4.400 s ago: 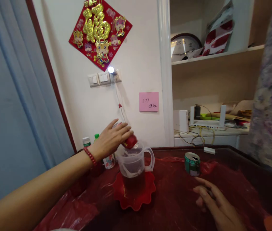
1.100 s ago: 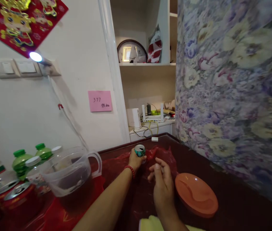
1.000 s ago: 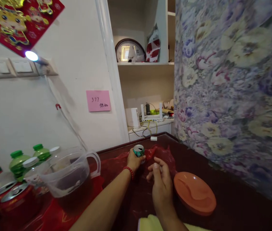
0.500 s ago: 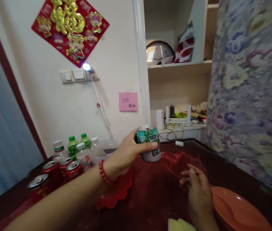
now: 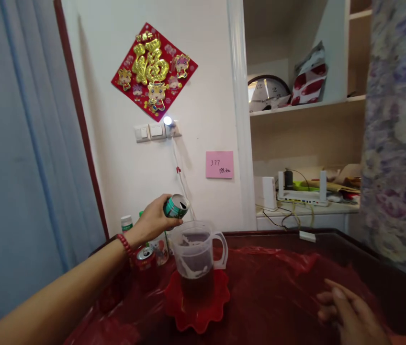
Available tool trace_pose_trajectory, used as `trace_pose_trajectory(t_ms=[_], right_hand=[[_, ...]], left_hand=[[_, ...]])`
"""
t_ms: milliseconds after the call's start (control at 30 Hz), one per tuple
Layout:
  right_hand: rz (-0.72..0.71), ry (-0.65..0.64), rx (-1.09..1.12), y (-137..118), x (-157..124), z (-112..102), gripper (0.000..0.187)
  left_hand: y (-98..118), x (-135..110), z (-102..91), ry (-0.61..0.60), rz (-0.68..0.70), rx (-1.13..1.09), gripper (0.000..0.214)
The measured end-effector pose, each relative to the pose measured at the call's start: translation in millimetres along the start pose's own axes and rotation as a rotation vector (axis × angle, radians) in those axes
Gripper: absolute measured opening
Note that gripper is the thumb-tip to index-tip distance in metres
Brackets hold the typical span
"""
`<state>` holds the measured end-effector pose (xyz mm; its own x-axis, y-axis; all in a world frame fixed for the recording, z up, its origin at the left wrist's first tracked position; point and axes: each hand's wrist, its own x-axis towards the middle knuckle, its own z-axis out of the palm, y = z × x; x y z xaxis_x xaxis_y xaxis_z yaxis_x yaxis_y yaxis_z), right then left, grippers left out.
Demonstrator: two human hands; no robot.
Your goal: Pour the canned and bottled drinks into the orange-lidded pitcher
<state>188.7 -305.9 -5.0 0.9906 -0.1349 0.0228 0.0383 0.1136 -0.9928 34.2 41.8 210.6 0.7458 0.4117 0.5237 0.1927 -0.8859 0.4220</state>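
Observation:
My left hand (image 5: 152, 219), a red bead bracelet at its wrist, is closed around a green drink can (image 5: 176, 207). The opened can leans to the right above the left rim of a clear plastic pitcher (image 5: 195, 261). Dark liquid fills the lower part of this pitcher, and its handle faces right. Beneath it lies a red scalloped plate (image 5: 220, 309). Over at the lower right, my right hand (image 5: 346, 309) holds nothing, its fingers loosely bent and apart. Any stream from the can is not visible.
Left of the pitcher stand an opened red can (image 5: 146, 266) and several bottles (image 5: 161, 249), partly behind my arm. Red plastic film (image 5: 278, 268) covers the dark table. A white router (image 5: 301, 195) sits on the shelf; a blue curtain (image 5: 27, 143) hangs at left.
My left hand has carried the green can left to the pitcher and tipped it from near upright. The view has swung, bringing the pitcher out from behind my arm. My right hand stays apart, holding nothing.

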Motion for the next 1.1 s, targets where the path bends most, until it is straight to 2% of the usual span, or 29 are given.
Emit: trace_pose_trajectory(t_ms=[100, 233, 367, 567, 833, 1100], right_hand=[[-0.022, -0.006, -0.023, 5.3, 4.0, 0.0, 0.080], [-0.035, -0.019, 0.020, 15.5, 8.7, -0.5, 0.081], [-0.046, -0.036, 0.011, 21.5, 9.5, -2.2, 0.081], [-0.083, -0.052, 0.033, 37.7, 16.0, -4.3, 0.069], [-0.057, -0.033, -0.033, 17.5, 5.6, -1.5, 0.080], [-0.069, -0.060, 0.060, 37.4, 13.8, -3.2, 0.067]], left_hand=[[-20.6, 0.8, 6.9, -0.011, 0.106, 0.181, 0.066], [-29.9, -0.4, 12.2, -0.019, 0.211, 0.355, 0.060], [-28.8, -3.1, 14.2, -0.006, 0.305, 0.424, 0.055], [-24.4, -6.3, 15.2, 0.005, 0.406, 0.457, 0.055], [-23.0, -6.8, 10.8, -0.011, 0.463, 0.529, 0.058], [-19.4, -4.3, 4.2, 0.022, 0.528, 0.631, 0.061]])
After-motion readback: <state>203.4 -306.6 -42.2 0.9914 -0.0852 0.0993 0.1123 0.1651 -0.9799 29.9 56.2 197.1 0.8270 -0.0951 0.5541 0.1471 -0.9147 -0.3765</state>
